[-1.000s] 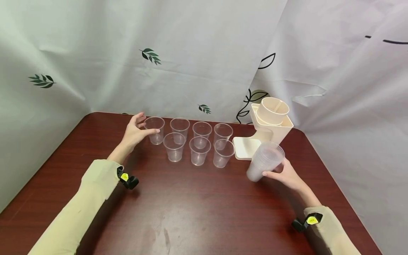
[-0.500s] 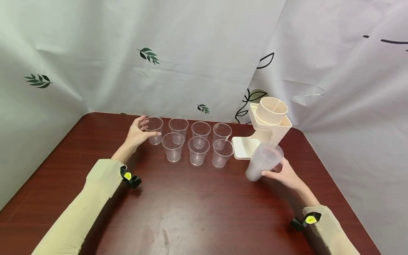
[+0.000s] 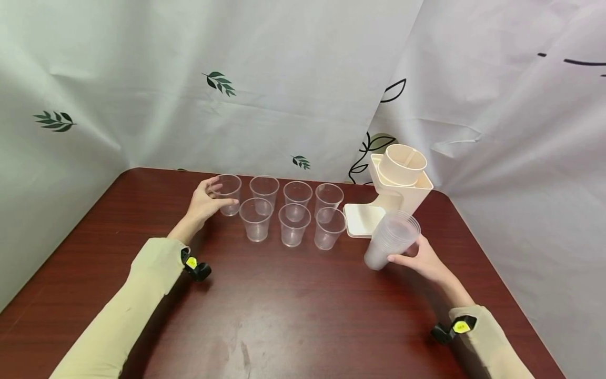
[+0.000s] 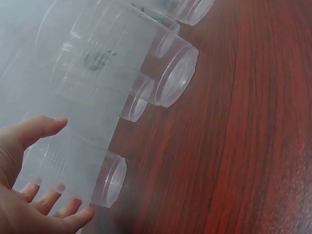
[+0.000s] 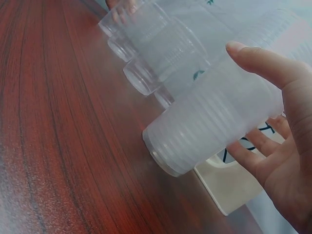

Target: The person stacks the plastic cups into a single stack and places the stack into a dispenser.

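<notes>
Clear plastic cups stand upright in two rows, several at the back and three in front. My left hand is around the leftmost back cup, thumb stretched out before it and fingers behind. In the left wrist view, that cup lies between the loosely spread thumb and fingers, with a gap at the thumb. My right hand holds a tall nested stack of plastic cups, leaned over with its mouth toward the upper right. The right wrist view shows thumb and fingers on opposite sides of the stack.
A cream plastic stand with a round holder on top and a flat base plate is behind the stack. The reddish-brown wooden table backs onto a pale leaf-print sheet.
My left hand has shifted slightly down and to the right around the leftmost cup. The right hand and its stack keep their place, and the cups stay put on the table.
</notes>
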`<state>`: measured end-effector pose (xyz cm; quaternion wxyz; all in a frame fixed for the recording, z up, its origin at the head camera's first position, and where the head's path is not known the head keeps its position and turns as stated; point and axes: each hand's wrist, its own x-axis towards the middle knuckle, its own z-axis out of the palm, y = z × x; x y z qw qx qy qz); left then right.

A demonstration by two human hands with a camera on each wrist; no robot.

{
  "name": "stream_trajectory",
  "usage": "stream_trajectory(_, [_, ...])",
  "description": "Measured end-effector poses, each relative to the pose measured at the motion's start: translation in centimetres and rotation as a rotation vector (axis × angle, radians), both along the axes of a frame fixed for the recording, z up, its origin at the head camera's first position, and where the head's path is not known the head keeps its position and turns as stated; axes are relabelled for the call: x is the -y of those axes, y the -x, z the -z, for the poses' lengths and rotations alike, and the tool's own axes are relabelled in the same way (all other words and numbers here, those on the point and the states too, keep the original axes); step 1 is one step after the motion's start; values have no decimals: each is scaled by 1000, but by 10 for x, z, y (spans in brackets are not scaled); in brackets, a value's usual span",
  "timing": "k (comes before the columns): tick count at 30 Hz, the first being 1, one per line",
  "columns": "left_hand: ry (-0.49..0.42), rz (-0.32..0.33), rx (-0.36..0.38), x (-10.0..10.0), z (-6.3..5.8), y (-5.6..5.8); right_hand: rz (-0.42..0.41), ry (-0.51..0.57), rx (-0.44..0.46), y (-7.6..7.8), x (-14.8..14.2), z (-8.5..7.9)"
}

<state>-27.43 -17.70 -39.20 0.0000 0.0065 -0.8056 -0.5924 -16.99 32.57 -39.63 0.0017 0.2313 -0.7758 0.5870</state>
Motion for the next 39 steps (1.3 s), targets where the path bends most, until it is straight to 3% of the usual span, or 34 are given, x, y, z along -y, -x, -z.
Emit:
stream_trajectory(20, [19,-30,-58,0,1,-4,6,-3,-12,-1,1,1])
stream_trajectory(31, [-39,-69,-41,-2,-11,-9,4,-3,-13,-2,1,-1])
stream_trajectory(39, [-54,-96,-71,-4,-17,-11,-7,5,-20,-1,1,-1])
